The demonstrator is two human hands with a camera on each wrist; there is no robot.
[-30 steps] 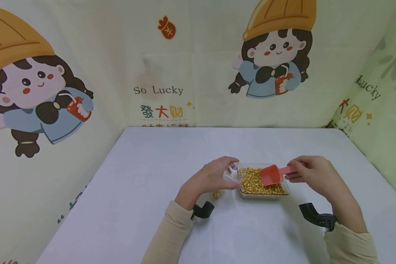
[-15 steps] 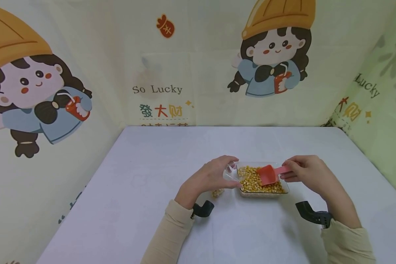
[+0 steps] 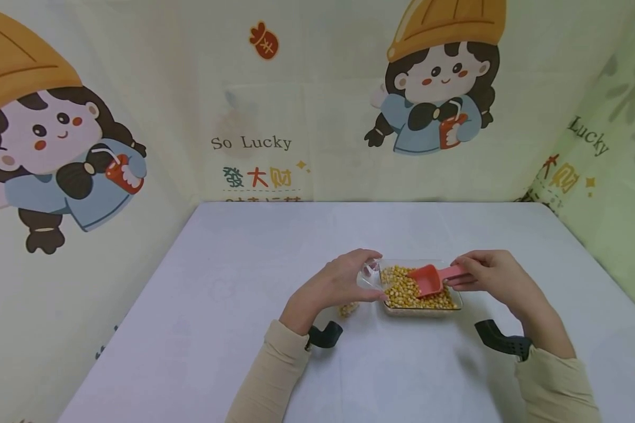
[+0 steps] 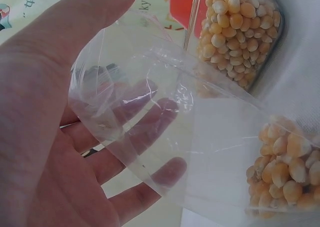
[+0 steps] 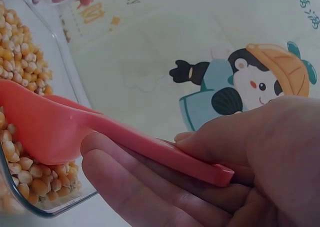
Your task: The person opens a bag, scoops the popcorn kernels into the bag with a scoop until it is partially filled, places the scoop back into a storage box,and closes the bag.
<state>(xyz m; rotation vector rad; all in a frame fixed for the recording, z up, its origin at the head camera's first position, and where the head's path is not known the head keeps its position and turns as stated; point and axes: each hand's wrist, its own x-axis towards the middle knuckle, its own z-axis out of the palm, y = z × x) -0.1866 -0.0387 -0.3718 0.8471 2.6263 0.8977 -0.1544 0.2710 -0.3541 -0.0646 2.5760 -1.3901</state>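
My right hand [image 3: 500,276] pinches the handle of a pink scoop [image 3: 428,280] between thumb and fingers. The scoop's bowl sits on the corn kernels [image 3: 399,294], partly sunk in, inside a clear rectangular container [image 3: 420,313]. At the container's left end, my left hand [image 3: 332,285] holds a clear plastic bag [image 4: 150,97] by its mouth, thumb and fingers spread wide apart. Through the film, several fingertips show in the left wrist view. A small heap of bagged kernels [image 4: 285,172] lies at the bottom of the bag, beside the container.
A white table [image 3: 243,264] carries everything. Behind it and along both sides stands a pale cloth backdrop [image 3: 338,117] with cartoon figures and lettering. Dark camera mounts [image 3: 326,335] stick out from both wrists.
My right hand has moved left a little, pushing the scoop farther left through the corn. My left hand and the bag have hardly moved.
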